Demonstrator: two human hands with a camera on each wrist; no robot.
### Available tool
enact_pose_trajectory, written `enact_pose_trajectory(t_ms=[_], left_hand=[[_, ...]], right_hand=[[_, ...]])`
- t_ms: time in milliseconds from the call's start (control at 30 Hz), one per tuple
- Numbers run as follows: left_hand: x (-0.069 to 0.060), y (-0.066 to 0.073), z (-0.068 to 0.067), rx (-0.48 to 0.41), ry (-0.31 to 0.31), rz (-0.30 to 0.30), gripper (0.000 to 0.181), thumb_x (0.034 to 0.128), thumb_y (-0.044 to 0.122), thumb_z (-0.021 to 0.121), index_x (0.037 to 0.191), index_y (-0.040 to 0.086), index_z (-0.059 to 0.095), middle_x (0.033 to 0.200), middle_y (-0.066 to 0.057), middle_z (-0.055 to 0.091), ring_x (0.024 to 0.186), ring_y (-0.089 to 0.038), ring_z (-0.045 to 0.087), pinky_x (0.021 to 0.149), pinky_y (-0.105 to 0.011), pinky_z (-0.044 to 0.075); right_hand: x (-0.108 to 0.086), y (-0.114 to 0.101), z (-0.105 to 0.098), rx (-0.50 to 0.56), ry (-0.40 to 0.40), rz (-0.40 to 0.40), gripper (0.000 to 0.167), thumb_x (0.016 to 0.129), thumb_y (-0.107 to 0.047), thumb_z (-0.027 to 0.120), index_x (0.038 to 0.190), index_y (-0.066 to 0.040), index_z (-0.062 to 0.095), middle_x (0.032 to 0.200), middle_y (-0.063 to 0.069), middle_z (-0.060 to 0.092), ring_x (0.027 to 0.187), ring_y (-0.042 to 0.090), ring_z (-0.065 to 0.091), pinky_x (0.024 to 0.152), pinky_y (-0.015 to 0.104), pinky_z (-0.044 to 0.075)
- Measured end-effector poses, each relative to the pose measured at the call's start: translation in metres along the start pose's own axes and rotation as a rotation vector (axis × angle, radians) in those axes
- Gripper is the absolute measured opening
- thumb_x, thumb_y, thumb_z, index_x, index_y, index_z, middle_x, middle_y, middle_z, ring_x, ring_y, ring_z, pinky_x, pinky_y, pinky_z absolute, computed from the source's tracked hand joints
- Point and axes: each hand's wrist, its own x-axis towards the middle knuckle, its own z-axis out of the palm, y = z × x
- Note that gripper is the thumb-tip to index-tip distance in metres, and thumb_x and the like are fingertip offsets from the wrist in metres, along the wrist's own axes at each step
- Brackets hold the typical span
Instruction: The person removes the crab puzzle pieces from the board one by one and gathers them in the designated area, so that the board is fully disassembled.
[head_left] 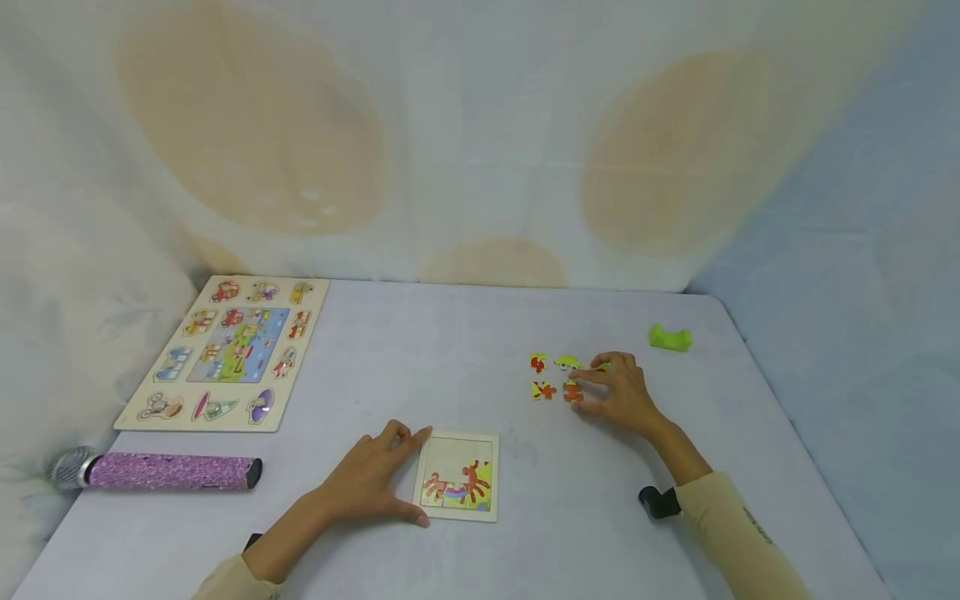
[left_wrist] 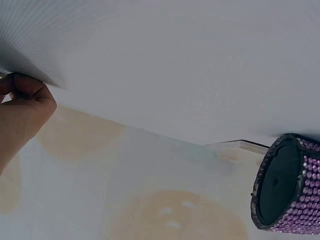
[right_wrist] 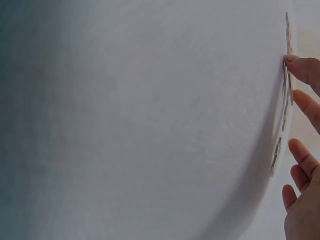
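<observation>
**Right hand at the loose puzzle pieces, left hand on the small board**

The small puzzle board [head_left: 450, 454] lies flat in the lower middle of the frame, a pale, square frame whose lower part shows a reddish animal on yellow. The left hand [head_left: 369, 479] reaches in from the lower left and holds the board's left side, thumb at the lower corner and a bent index finger at the upper one.

Loose puzzle pieces [head_left: 543, 390], flat, knobbed and coloured red and yellow, lie right of centre. The right hand [head_left: 618, 393] comes in from the lower right, wrist bent leftward, its fingers arched and spread. Thumb and index finger stand partly apart around an orange piece [head_left: 572, 392]; whether they pinch it, I cannot tell.

Beyond the right hand sits a bright green, lumpy object [head_left: 670, 337]. At the left, a microphone [head_left: 180, 472] has a purple, glittering handle, studded with round beads in the left wrist view, and a metal mesh head. Above it lies a large pale puzzle board [head_left: 195, 425] with vehicle pictures. Beige sleeves [head_left: 738, 529] cover both forearms. The table [head_left: 420, 350] has a smooth whitish surface, backed by pale hanging cloth [head_left: 480, 167] with tan ovals.
</observation>
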Motion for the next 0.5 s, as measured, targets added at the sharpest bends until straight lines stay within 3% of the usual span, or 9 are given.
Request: enact_pose_trajectory(t_ms=[233, 500], left_hand=[[-0.002, 0.001, 0.002, 0.001, 0.012, -0.001, 0.118, 0.0561, 0.086, 0.070, 0.150, 0.018, 0.045, 0.121, -0.001, 0.047, 0.085, -0.008, 0.046, 0.075, -0.028, 0.037], [0.000, -0.001, 0.001, 0.019, 0.019, 0.021, 0.120, 0.0575, 0.088, 0.065, 0.151, 0.016, 0.044, 0.121, -0.002, 0.047, 0.087, -0.008, 0.047, 0.075, -0.027, 0.035]], right_hand=[[-0.004, -0.015, 0.004, 0.029, 0.000, -0.019, 0.058, 0.072, -0.030, 0.089, 0.126, -0.017, 0.070, 0.119, 0.017, 0.051, 0.123, 0.040, 0.033, 0.095, 0.057, 0.026], [-0.018, -0.083, 0.024, 0.062, -0.063, -0.202, 0.051, 0.070, -0.039, 0.089, 0.117, -0.023, 0.076, 0.115, 0.010, 0.054, 0.119, 0.029, 0.038, 0.098, 0.054, 0.029]])
